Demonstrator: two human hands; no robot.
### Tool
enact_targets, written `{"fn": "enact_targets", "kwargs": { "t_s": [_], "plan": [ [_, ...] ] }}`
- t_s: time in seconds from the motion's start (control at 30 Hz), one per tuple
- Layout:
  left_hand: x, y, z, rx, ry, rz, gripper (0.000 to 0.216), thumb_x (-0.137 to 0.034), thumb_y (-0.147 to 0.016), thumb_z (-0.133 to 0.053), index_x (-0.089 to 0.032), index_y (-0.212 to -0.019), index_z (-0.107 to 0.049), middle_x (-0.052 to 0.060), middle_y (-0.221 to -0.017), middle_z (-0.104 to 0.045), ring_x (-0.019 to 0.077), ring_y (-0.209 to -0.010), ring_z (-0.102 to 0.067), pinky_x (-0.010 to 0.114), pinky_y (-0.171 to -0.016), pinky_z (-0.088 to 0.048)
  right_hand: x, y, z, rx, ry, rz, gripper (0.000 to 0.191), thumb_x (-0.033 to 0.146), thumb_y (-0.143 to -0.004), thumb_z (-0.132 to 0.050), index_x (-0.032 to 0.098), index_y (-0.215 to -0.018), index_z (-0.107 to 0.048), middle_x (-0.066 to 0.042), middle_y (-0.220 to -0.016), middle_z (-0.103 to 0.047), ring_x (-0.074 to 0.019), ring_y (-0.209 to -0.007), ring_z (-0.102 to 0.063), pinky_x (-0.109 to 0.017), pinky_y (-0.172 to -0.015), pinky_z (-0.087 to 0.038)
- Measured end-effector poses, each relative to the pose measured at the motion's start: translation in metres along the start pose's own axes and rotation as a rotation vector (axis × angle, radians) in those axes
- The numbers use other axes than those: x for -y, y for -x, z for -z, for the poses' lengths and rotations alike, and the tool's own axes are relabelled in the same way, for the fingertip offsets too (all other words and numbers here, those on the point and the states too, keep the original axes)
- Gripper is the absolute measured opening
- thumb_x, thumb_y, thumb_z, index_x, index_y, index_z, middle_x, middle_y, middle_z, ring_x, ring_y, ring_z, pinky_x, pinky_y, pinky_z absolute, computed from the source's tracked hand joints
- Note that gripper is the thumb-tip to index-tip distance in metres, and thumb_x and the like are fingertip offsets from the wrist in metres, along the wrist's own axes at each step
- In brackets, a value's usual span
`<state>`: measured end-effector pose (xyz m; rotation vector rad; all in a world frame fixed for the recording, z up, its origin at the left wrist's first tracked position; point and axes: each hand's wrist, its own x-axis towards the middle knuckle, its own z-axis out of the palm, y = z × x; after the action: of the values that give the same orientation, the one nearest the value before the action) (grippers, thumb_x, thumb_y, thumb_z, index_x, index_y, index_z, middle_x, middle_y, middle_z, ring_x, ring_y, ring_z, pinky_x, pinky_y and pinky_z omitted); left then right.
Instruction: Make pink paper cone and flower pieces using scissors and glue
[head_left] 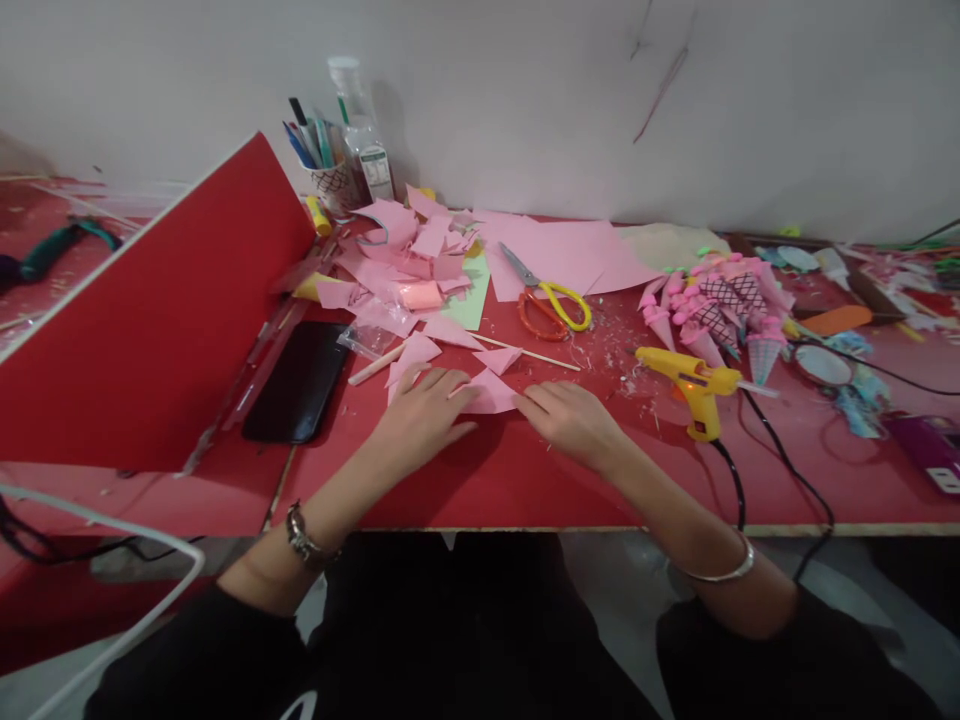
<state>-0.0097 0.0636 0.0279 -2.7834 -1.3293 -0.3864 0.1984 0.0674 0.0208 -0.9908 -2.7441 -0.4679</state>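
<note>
A small pink paper triangle (491, 393) lies on the red table (525, 480) between my hands. My left hand (424, 415) rests flat on the paper's left edge, fingers stretched out and pressing it down. My right hand (570, 420) touches the paper's right corner with its fingers curled on the table; whether they pinch the paper I cannot make out. Other pink triangles (420, 352) and a thin wooden stick (525, 352) lie just beyond the hands.
A yellow glue gun (694, 385) with a black cord stands to the right, beside pink paper cones (712, 305). Scissors (544, 297) lie on pink sheets behind. A black phone (296, 385) and a tilted red board (142, 330) are at left; a pen cup (330, 170) and bottle (364, 130) stand by the wall.
</note>
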Motion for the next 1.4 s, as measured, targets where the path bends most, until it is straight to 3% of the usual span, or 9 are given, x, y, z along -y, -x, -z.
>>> {"fn": "enact_targets", "kwargs": {
  "t_s": [0.23, 0.43, 0.6, 0.77, 0.87, 1.0, 1.13, 1.27, 1.4],
  "plan": [
    [-0.011, -0.02, 0.019, -0.404, -0.112, -0.218, 0.016, -0.018, -0.085, -0.042, -0.018, -0.075, -0.055, -0.004, -0.064, -0.062, 0.0119, -0.06, -0.055, 0.03, -0.071, -0.034, -0.001, -0.023, 0.036, -0.228, -0.219, -0.051, 0.034, 0.022, -0.088, -0.035, 0.014, -0.063, -0.057, -0.002, -0.056, -0.055, -0.0118, -0.055, -0.046, -0.024, -0.055, -0.032],
    [-0.011, -0.027, 0.028, -0.466, -0.138, -0.176, 0.025, -0.013, -0.081, -0.037, -0.02, -0.06, -0.05, -0.006, -0.047, -0.053, 0.008, -0.042, -0.045, 0.024, -0.056, -0.035, 0.003, -0.034, 0.055, -0.219, -0.63, -0.196, 0.023, 0.019, -0.086, -0.041, 0.015, -0.067, -0.054, 0.002, -0.058, -0.055, -0.0069, -0.053, -0.047, -0.018, -0.053, -0.034],
    [0.007, -0.016, 0.024, -0.54, -0.191, -0.154, 0.024, -0.012, -0.077, -0.04, -0.02, -0.057, -0.05, -0.008, -0.04, -0.05, 0.0069, -0.036, -0.039, 0.022, -0.054, -0.038, -0.003, -0.029, 0.06, -0.205, -0.738, -0.365, 0.024, 0.021, -0.084, -0.044, 0.016, -0.061, -0.051, 0.005, -0.051, -0.048, -0.0054, -0.047, -0.043, -0.017, -0.048, -0.033],
    [0.04, 0.005, 0.024, -0.42, -0.252, 0.037, 0.025, -0.011, -0.076, -0.039, -0.021, -0.056, -0.05, -0.006, -0.039, -0.048, 0.0095, -0.039, -0.042, 0.023, -0.057, -0.041, -0.018, -0.015, 0.062, -0.215, -0.721, -0.47, 0.024, 0.021, -0.082, -0.046, 0.017, -0.058, -0.047, 0.005, -0.05, -0.047, -0.0059, -0.047, -0.043, -0.017, -0.048, -0.033],
    [0.041, 0.008, 0.032, -0.366, -0.168, 0.21, 0.024, -0.018, -0.081, -0.036, -0.02, -0.062, -0.052, -0.002, -0.047, -0.052, 0.0121, -0.045, -0.047, 0.026, -0.055, -0.04, -0.019, -0.012, 0.061, -0.193, -0.718, -0.428, 0.02, 0.02, -0.082, -0.046, 0.016, -0.062, -0.051, 0.003, -0.056, -0.053, -0.0064, -0.051, -0.047, -0.017, -0.05, -0.034],
    [0.018, 0.0, 0.044, -0.141, 0.139, 0.06, 0.023, -0.032, -0.084, -0.039, -0.016, -0.095, -0.052, 0.007, -0.09, -0.062, 0.0179, -0.079, -0.057, 0.029, -0.067, -0.042, -0.014, -0.018, 0.059, -0.127, -0.753, -0.328, 0.02, 0.021, -0.083, -0.046, 0.016, -0.066, -0.055, 0.003, -0.057, -0.056, -0.0066, -0.051, -0.048, -0.018, -0.051, -0.035],
    [-0.002, -0.006, 0.043, 0.057, 0.281, -0.046, 0.028, -0.033, -0.085, -0.04, -0.017, -0.066, -0.052, -0.001, -0.057, -0.053, 0.0139, -0.057, -0.05, 0.025, -0.056, -0.037, -0.011, -0.023, 0.058, -0.175, -0.625, -0.275, 0.02, 0.021, -0.083, -0.044, 0.018, -0.069, -0.058, 0.001, -0.063, -0.06, -0.0096, -0.058, -0.05, -0.022, -0.058, -0.038],
    [-0.007, -0.006, 0.038, 0.073, 0.298, 0.001, 0.032, -0.027, -0.086, -0.038, -0.016, -0.058, -0.049, -0.003, -0.048, -0.045, 0.0116, -0.046, -0.042, 0.024, -0.045, -0.027, -0.001, -0.027, 0.056, -0.219, -0.301, -0.19, 0.016, 0.02, -0.079, -0.046, 0.021, -0.074, -0.061, -0.004, -0.089, -0.063, -0.0171, -0.081, -0.051, -0.037, -0.083, -0.033],
    [-0.011, -0.007, 0.038, 0.09, 0.343, -0.019, 0.033, -0.023, -0.086, -0.036, -0.015, -0.057, -0.051, -0.002, -0.048, -0.046, 0.0106, -0.045, -0.041, 0.024, -0.045, -0.024, 0.011, -0.034, 0.052, -0.177, -0.303, -0.063, 0.022, 0.015, -0.078, -0.041, 0.019, -0.067, -0.059, -0.001, -0.066, -0.059, -0.0132, -0.067, -0.048, -0.032, -0.08, -0.034]
  ]
}}
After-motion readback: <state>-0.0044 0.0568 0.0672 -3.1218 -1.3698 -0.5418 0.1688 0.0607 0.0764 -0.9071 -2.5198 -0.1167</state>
